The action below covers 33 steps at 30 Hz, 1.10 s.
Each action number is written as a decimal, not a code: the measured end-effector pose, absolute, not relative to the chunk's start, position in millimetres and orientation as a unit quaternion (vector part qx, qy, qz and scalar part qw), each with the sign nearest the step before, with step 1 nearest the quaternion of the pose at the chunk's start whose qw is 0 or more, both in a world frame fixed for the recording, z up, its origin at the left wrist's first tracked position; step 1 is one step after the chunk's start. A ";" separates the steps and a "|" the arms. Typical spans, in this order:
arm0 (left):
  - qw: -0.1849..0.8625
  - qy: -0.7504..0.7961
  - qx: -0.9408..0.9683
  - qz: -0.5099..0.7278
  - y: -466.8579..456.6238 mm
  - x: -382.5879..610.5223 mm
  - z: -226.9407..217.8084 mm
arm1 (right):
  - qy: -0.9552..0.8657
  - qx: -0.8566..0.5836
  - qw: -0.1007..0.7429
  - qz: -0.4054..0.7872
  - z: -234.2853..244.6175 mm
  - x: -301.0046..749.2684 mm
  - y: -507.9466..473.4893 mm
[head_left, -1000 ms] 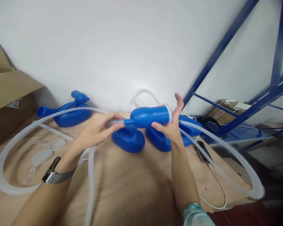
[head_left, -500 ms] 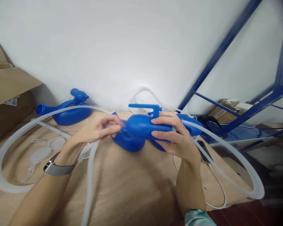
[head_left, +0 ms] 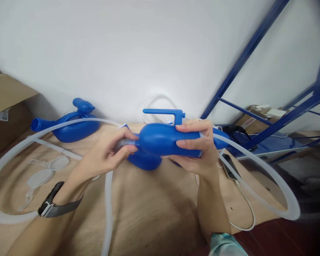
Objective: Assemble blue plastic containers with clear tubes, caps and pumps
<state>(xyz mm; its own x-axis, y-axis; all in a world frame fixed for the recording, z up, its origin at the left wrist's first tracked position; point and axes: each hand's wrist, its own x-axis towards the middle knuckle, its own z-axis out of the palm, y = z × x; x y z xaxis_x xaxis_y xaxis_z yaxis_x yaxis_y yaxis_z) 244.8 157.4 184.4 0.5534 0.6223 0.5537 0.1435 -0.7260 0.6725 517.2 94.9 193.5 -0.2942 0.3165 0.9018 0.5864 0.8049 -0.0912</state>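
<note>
My right hand is wrapped around a blue plastic funnel, a rounded hollow part lying sideways with a thin arm on top. Its narrow nozzle points left. At that nozzle my left hand pinches the end of a translucent hose between thumb and fingers; how far the two overlap is hidden by the fingertips. A length of translucent hose hangs below my left hand. Partly covered behind the funnel, a blue bottle rests on the wooden table.
Another blue bottle stands at the left with a blue funnel above it. Clear caps lie nearby. Hose loops arch on both sides. A phone with a cable, a cardboard box and a blue metal rack flank the table.
The funnel has come slightly closer and more level, with its arm a little higher in view. My left hand's pinch now sits straight against the nozzle. The view has shifted slightly.
</note>
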 end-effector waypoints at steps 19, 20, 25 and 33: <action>0.105 0.227 0.908 0.336 141.8 268.6 158.7 | -0.706 -0.474 0.476 0.222 207.8 525.7 95.3; 0.068 0.218 0.914 0.334 141.1 268.0 159.0 | -0.698 -0.477 0.468 0.256 207.3 526.1 96.3; -0.080 0.205 0.915 0.338 149.1 260.6 165.4 | -0.681 -0.479 0.487 0.263 205.7 522.5 104.4; -0.116 0.216 0.859 0.449 108.8 268.6 180.1 | -0.626 -0.535 0.566 0.043 212.0 522.7 102.9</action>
<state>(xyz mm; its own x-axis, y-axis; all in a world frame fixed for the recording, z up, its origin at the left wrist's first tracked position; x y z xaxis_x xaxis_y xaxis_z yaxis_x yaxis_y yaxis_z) 268.6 108.8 180.1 0.5025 0.2673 0.8222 0.4764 -0.8792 -0.0053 522.7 102.9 212.0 0.2132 0.7192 0.6613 0.6209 0.4228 -0.6601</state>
